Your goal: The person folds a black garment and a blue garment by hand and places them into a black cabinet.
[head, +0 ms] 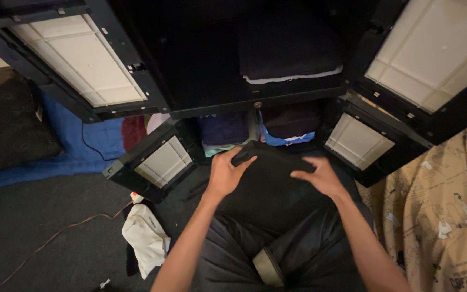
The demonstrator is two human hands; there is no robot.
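The black garment [268,189] lies at the centre of the view, folded flat across the person's lap, its far edge just in front of the open cabinet [212,103] at 12 o'clock.

The left hand [227,174] rests on the garment's 10 o'clock corner. Its fingers [242,164] are spread and slightly curled, pressing on the cloth rather than closed round it. The right hand [320,176] rests palm-down on the 2 o'clock corner, fingers extended toward the left hand and lying loose on the fabric. Neither hand has the cloth pinched.

Handling, as judged: the garment is soft, light and limp. It will sag and unfold if lifted by one edge. Take hold under the two far corners, or slide flat palms beneath the fold, so the bundle keeps its shape. It is neither fragile nor slippery.

Surroundings: folded clothes [287,51] sit on the upper shelf at 12 o'clock; smaller stacks [224,130] fill the lower compartments. A white cloth [146,238] lies on the floor at 8 o'clock. A printed fabric [439,216] lies at 4 o'clock.
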